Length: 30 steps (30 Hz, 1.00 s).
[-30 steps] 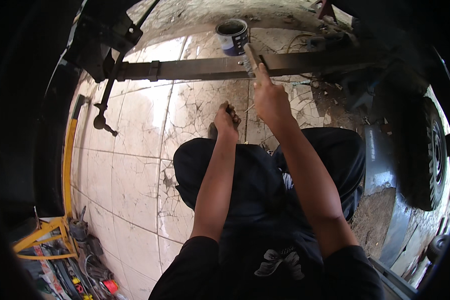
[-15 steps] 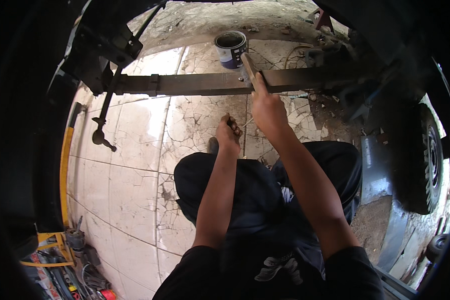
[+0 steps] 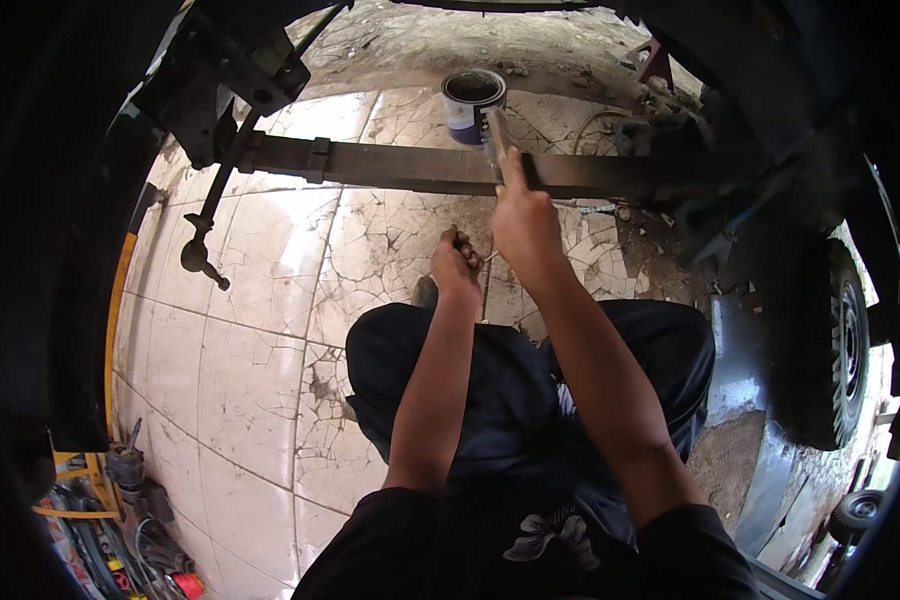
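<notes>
My right hand [image 3: 527, 225] is closed round a wooden-handled brush [image 3: 502, 132], its forefinger stretched along the handle. The brush's greyish, blurred side meets a long dark leaf spring [image 3: 390, 167] that runs across in front of me. Lower down and to the left, my left hand [image 3: 455, 262] hangs over the floor with its fingers curled in. Whatever those fingers hold, if anything, is hidden. Just beyond the spring stands a white and dark blue paint can [image 3: 473, 105], open at the top, close to the brush's far end.
A rod with a ball joint [image 3: 200, 255] hangs at the left. A treaded wheel [image 3: 847, 345] stands at the right beside a metal sheet [image 3: 738, 355]. Tools and a yellow frame [image 3: 95, 490] lie at lower left. Cracked tiles [image 3: 240, 370] cover the floor.
The brush has shifted slightly down and toward me along with my right hand. My left hand stays nearly in place. The whole view has tilted a little.
</notes>
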Each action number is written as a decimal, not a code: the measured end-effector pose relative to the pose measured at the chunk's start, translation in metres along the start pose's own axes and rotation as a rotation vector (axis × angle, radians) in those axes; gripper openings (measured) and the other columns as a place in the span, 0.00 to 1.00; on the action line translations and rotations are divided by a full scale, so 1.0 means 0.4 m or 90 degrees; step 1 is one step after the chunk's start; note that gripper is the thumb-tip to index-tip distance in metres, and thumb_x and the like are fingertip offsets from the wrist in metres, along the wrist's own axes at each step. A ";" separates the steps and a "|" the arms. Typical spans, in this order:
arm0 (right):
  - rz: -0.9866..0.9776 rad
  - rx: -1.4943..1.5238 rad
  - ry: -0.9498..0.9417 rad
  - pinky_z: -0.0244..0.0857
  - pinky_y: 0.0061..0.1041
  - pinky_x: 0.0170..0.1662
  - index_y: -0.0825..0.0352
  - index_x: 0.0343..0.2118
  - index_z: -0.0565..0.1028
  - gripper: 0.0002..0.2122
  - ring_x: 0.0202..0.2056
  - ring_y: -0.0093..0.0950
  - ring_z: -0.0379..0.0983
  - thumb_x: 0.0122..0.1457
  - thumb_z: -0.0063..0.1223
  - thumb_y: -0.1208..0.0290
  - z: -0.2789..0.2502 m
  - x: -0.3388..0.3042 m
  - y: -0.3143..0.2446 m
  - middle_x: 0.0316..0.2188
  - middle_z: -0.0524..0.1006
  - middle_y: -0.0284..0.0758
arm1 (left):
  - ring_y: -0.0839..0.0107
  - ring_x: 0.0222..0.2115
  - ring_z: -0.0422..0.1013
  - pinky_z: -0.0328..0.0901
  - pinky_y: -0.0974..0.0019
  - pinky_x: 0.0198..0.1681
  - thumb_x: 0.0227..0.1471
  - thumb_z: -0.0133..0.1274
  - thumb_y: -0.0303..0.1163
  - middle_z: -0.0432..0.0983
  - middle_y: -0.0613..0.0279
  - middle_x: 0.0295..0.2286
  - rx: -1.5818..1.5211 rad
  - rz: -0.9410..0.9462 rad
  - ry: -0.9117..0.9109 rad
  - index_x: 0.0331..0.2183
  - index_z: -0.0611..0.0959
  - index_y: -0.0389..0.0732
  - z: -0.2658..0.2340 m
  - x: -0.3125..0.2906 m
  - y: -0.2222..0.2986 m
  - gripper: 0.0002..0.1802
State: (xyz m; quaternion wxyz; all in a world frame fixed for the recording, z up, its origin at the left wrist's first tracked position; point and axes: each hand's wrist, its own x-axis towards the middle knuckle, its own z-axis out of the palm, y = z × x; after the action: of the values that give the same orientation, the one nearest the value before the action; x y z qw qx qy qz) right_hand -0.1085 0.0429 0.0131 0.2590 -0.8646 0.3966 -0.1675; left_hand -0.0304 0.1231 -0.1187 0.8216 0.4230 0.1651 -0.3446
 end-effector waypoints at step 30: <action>-0.017 0.046 -0.015 0.78 0.50 0.43 0.65 0.73 0.51 0.32 0.38 0.58 0.82 0.69 0.47 0.66 0.143 0.087 -0.165 0.35 0.81 0.62 | 0.74 0.17 0.55 0.54 0.69 0.24 0.65 0.49 0.38 0.57 0.71 0.17 -0.260 0.057 0.003 0.24 0.72 0.47 -0.086 -0.113 0.251 0.16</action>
State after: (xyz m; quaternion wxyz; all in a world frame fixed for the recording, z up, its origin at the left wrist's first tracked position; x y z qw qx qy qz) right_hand -0.0185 0.0704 0.0082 0.2921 -0.8618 0.3759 -0.1752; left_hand 0.0091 0.2110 -0.0551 0.9044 0.2551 0.2148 -0.2661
